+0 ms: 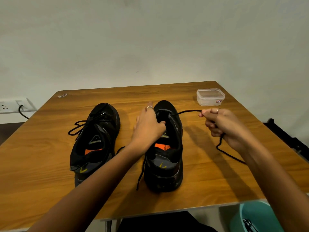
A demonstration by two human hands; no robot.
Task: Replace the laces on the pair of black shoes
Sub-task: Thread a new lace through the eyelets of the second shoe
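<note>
Two black shoes with orange insoles stand on the wooden table, heels toward me. The left shoe is laced, its bow loose over the left side. My left hand rests on the right shoe, fingers curled onto its tongue near the eyelets. A black lace runs taut from the right shoe's front eyelets to my right hand, which grips it; the tail hangs down onto the table. The lace's other end trails down the shoe's left side.
A clear lidded plastic box sits at the table's far right corner. A teal bin holding black laces stands below the table's near right edge. A wall socket with a black cable is at far left.
</note>
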